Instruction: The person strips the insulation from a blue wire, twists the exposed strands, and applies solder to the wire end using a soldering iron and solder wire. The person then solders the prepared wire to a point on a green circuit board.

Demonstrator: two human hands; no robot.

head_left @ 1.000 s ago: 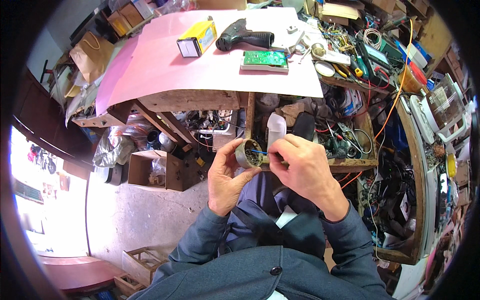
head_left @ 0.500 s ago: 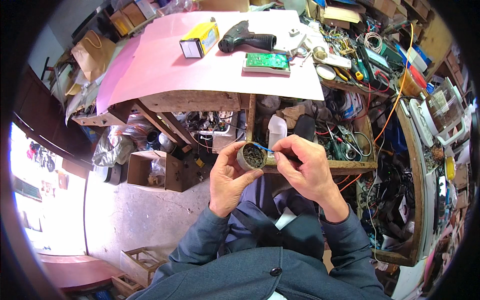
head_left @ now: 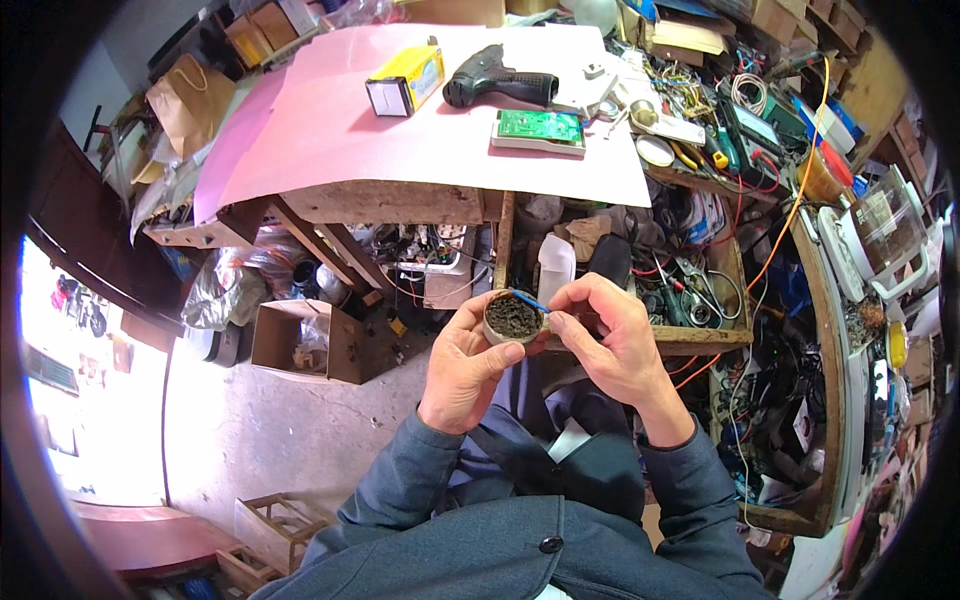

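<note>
My left hand (head_left: 462,366) grips a small round tin (head_left: 513,318) filled with dark, crusty paste, held up in front of my chest. My right hand (head_left: 610,338) pinches a thin blue stick (head_left: 528,301) whose tip lies across the tin's rim. Both hands hover below the front edge of the workbench. On the bench's pink sheet (head_left: 330,130) lie a green circuit board (head_left: 540,128), a black cordless drill (head_left: 498,88) and a yellow box (head_left: 405,80).
The wooden workbench (head_left: 390,203) is ahead; to the right an open drawer (head_left: 690,290) holds scissors, wires and tools. A cardboard box (head_left: 305,342) sits on the concrete floor at left. Cluttered shelves with cables and containers line the right side.
The tin has turned so its dark contents face the camera. The blue stick's tip has shifted across the rim; both hands have stayed almost in place.
</note>
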